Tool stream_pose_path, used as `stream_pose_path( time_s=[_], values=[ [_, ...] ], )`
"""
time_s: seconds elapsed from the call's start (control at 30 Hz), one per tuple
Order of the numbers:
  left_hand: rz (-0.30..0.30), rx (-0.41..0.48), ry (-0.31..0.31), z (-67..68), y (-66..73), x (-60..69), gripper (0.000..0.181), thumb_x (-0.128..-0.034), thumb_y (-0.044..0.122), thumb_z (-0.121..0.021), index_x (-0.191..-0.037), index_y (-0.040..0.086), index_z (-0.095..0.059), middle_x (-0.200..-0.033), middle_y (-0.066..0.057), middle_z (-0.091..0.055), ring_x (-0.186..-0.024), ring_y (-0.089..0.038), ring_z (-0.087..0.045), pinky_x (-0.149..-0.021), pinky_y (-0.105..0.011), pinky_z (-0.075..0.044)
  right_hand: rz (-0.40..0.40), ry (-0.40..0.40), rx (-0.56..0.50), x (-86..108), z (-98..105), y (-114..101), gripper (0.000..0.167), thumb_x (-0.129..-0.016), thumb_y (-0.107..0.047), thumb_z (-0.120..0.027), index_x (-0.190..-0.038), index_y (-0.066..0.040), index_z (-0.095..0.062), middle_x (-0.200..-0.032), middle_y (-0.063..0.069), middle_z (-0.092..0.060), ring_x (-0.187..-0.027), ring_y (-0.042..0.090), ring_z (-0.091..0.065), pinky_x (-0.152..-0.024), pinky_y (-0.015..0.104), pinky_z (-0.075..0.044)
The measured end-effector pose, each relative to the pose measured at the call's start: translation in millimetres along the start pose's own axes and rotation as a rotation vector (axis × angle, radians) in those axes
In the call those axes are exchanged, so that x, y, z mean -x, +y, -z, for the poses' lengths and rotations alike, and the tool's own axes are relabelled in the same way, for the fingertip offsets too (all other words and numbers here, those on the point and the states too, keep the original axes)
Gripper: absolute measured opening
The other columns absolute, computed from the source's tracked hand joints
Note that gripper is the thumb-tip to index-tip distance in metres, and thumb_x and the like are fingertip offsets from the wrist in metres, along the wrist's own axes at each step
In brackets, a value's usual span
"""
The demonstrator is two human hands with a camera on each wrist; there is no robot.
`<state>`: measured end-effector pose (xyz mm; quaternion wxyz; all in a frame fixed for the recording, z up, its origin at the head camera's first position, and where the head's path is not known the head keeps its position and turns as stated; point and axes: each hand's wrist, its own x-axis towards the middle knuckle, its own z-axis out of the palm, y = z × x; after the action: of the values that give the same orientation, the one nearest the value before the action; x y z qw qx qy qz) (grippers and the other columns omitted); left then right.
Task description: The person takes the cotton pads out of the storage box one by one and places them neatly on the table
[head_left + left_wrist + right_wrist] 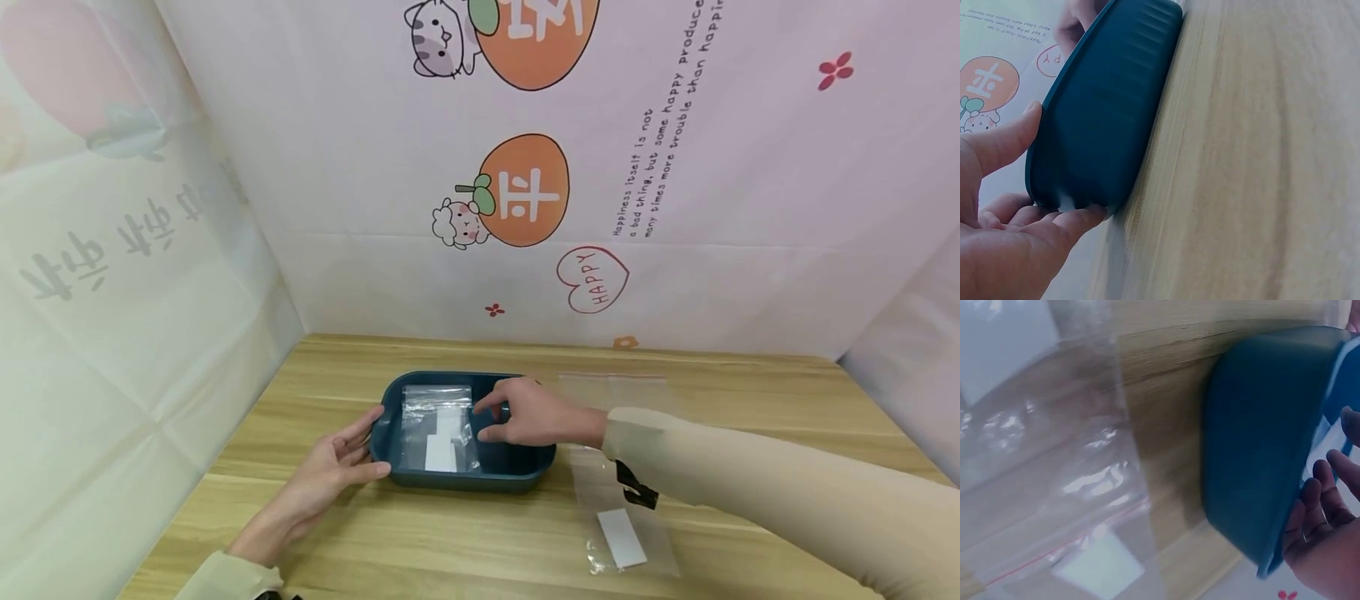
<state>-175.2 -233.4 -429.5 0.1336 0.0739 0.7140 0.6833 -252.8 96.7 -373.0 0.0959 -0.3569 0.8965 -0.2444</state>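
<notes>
On the bench (337, 533), a teal plastic bin (465, 481) stands left of a large clear zip bag (596, 487). The left hand (322, 471) grips the bin's left end; the right hand (532, 412), relaxed, seemingly holding nothing, is over the bin, near a smaller zip bag (442, 429) inside. A slackened left grip could let a knock shift the bin.

head view: bright, soft, mostly sharp
left wrist view: dimmer, table (1254, 156) blurred
right wrist view: hazy, cool-tinted
plastic bag (1054, 469): streaked with white glare
tray (1260, 437): soft shadow beside it
</notes>
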Motion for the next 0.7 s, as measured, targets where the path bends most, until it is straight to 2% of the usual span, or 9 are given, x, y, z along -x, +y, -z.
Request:
stream_pose_path(
  time_s=[0.17, 0.33, 0.43, 0.57, 0.63, 0.7],
  values=[
    [0.001, 0.006, 0.001, -1.2, -0.5, 0.2, 0.093, -0.0919, 0.003, -0.079, -0.167, 0.008, -0.026, -0.173, -0.020, -0.011, -0.154, -0.043, -0.020, -0.117, -0.040, -0.033, 0.016, -0.059, -0.062, -15.1, -13.4, -0.6, 0.039, -0.094, -0.024, -0.081, -0.129, -0.005, -0.076, -0.085, -0.002, -0.061, -0.066, 0.009, -0.046, -0.060, 0.024, -0.040],
    [0.008, 0.008, 0.000, -2.5, 0.2, 0.6, 0.093, -0.0918, 0.004, -0.080, -0.167, 0.008, -0.026, -0.173, -0.020, -0.012, -0.154, -0.043, -0.021, -0.117, -0.040, -0.034, -0.030, -0.085, -0.079, -25.8, -22.5, 0.3, 0.047, -0.092, -0.023, -0.084, -0.133, -0.002, -0.073, -0.065, -0.005, -0.049, -0.051, 0.007, -0.035, -0.052, 0.021, -0.032],
    [0.007, 0.013, -0.002, -2.7, 0.9, 0.4, 0.093, -0.0921, 0.004, -0.079, -0.167, 0.009, -0.025, -0.173, -0.020, -0.012, -0.154, -0.043, -0.022, -0.116, -0.039, -0.036, -0.082, -0.083, -0.064, -31.1, -22.6, 0.9, 0.056, -0.090, -0.024, -0.087, -0.139, -0.002, -0.069, -0.061, -0.006, -0.040, -0.050, 0.008, -0.032, -0.052, 0.021, -0.029],
    [0.002, 0.022, -0.009, -2.1, 1.9, 0.9, 0.094, -0.0918, 0.004, -0.080, -0.168, 0.008, -0.024, -0.173, -0.021, -0.011, -0.154, -0.044, -0.022, -0.115, -0.038, -0.039, -0.106, -0.077, -0.055, -39.6, -23.4, 3.2, 0.065, -0.088, -0.026, -0.089, -0.144, -0.004, -0.064, -0.061, -0.006, -0.036, -0.053, 0.009, -0.032, -0.053, 0.022, -0.028],
    [-0.001, 0.025, -0.013, -1.7, 2.1, 1.3, 0.095, -0.0917, 0.004, -0.080, -0.168, 0.008, -0.023, -0.173, -0.021, -0.011, -0.154, -0.044, -0.022, -0.115, -0.037, -0.039, -0.115, -0.081, -0.057, -43.8, -24.8, 3.1, 0.065, -0.088, -0.027, -0.089, -0.144, -0.004, -0.064, -0.061, -0.003, -0.038, -0.053, 0.010, -0.033, -0.053, 0.023, -0.028],
    [-0.002, 0.026, -0.015, -1.3, 2.0, 1.7, 0.095, -0.0917, 0.004, -0.080, -0.168, 0.008, -0.023, -0.173, -0.021, -0.011, -0.154, -0.044, -0.021, -0.115, -0.037, -0.039, -0.122, -0.090, -0.039, -47.4, -26.6, 1.6, 0.066, -0.088, -0.030, -0.089, -0.144, -0.006, -0.065, -0.068, -0.001, -0.054, -0.057, 0.011, -0.036, -0.056, 0.024, -0.031]
  ],
)
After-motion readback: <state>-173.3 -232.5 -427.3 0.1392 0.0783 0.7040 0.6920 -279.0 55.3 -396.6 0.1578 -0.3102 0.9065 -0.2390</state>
